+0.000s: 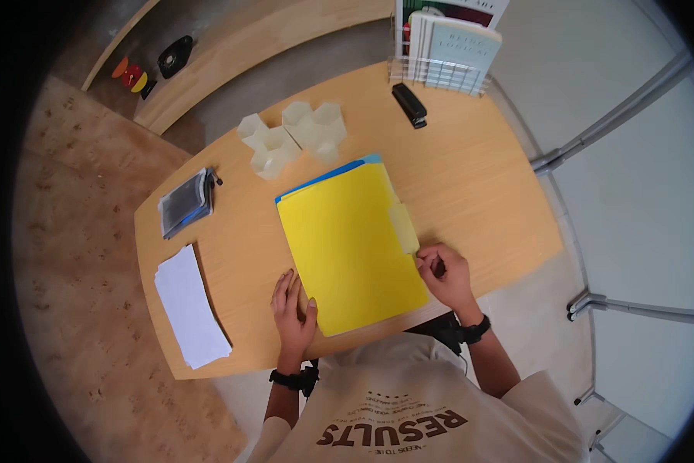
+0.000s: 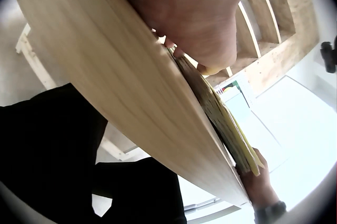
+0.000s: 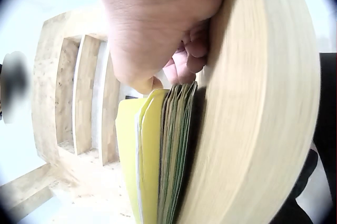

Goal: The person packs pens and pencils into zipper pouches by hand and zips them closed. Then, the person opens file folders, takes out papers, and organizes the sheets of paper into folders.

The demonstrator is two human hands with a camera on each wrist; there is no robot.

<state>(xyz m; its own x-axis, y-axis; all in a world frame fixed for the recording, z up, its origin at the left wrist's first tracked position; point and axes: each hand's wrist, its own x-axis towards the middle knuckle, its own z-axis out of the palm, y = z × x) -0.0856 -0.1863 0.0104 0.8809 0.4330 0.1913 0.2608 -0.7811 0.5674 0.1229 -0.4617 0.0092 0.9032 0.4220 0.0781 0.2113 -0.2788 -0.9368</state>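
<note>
A stack of file folders lies on the table, with a yellow folder on top and a blue edge showing at the far side. Pale index tabs stick out on the right. My left hand rests at the stack's left edge, fingers extended on the tabletop and thumb beside the folder. At the opposite edge, my right hand has curled fingers and pinches the side of the stack. The right wrist view shows its thumb by the yellow cover and fingers against the layered edges.
White papers and a dark zip pouch lie on the left. Hexagonal holders stand beyond the folders. A black stapler and a wire rack with books occupy the far right. The table's near edge curves before my body.
</note>
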